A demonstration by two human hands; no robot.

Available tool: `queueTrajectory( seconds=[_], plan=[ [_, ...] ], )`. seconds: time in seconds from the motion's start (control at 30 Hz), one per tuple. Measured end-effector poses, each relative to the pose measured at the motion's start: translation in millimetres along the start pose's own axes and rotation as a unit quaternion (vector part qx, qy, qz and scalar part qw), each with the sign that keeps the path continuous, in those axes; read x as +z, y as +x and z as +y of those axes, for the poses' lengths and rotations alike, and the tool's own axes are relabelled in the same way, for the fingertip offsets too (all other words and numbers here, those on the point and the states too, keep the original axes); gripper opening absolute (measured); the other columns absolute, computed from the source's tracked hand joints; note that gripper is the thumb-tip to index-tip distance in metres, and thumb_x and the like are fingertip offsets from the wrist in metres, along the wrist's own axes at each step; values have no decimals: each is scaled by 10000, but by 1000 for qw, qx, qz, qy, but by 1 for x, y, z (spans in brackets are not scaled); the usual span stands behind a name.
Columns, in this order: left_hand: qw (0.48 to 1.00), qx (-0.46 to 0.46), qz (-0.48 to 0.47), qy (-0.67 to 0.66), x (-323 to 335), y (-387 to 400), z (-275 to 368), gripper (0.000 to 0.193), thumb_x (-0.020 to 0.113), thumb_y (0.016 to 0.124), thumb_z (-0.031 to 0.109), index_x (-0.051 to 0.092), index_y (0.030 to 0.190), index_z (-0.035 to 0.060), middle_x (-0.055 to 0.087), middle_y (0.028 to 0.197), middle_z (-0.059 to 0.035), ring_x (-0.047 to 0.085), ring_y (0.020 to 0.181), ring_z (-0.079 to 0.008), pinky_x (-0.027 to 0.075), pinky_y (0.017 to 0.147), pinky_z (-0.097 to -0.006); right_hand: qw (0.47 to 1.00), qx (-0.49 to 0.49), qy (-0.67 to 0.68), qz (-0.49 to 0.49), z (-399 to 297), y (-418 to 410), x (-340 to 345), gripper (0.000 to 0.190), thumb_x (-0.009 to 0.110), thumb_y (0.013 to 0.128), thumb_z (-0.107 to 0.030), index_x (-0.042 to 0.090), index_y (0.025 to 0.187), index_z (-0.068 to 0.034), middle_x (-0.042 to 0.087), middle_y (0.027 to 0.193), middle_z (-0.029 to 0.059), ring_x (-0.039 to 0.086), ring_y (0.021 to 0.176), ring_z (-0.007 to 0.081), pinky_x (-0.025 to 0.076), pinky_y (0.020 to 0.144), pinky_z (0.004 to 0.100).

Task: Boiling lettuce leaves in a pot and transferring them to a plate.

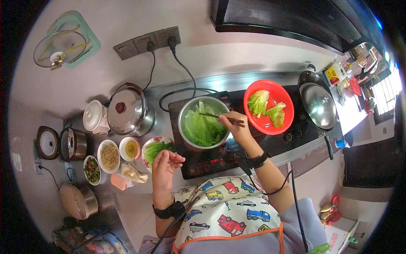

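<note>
My right hand [238, 127] grips dark chopsticks [236, 120], whose tips reach over green lettuce leaves [203, 127] inside a metal pot [183, 138]. That pot stands on a black induction cooker [190, 166]. Palm up and fingers loosely curled, my left hand [166, 162] holds nothing and is held in front of a flower-rimmed plate [157, 139] bearing more lettuce [155, 150]. To the right of the pot, a red plastic bowl [269, 128] contains pale green lettuce leaves [258, 101].
At left are a lidded steel pot [127, 109], a white crock [94, 116], a bowl of noodle-like strands [108, 156], a bowl of yellow liquid [131, 149] and a crumpled cloth [134, 173]. A lidded wok [318, 106] sits at right. Power cables [187, 71] run behind the cooker.
</note>
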State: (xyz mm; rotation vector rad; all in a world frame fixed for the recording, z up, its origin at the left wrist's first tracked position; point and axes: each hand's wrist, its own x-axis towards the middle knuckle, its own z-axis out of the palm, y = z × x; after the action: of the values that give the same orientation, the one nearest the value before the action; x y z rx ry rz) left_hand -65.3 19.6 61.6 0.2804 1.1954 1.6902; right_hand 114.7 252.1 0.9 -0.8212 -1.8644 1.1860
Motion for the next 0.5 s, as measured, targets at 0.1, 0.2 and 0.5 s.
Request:
queueTrajectory(
  seconds=[0.1,0.2,0.5],
  plan=[
    [1000,5,28,-2,-7,-4,2,253,484,975,282,565,888,59,654,833,-90,657,798,-209,504,688,-291,995,-83,-60,-7,0,-4,7,103,720,784,-60,689,862,-2,660,796,129,645,697,223,497,608,295],
    [999,15,42,-8,-14,-4,4,250,487,973,284,565,889,62,655,824,-90,657,795,-209,504,688,-293,996,-62,-67,18,-37,-17,4,104,725,770,-49,687,854,1,638,825,124,637,715,248,497,608,309],
    [1000,-1,1,-2,-6,9,5,255,490,971,289,570,894,59,655,850,-90,658,798,-205,505,688,-289,997,-23,-69,-5,3,-48,0,52,695,805,-25,679,833,16,627,841,117,629,675,204,504,597,299]
  ],
)
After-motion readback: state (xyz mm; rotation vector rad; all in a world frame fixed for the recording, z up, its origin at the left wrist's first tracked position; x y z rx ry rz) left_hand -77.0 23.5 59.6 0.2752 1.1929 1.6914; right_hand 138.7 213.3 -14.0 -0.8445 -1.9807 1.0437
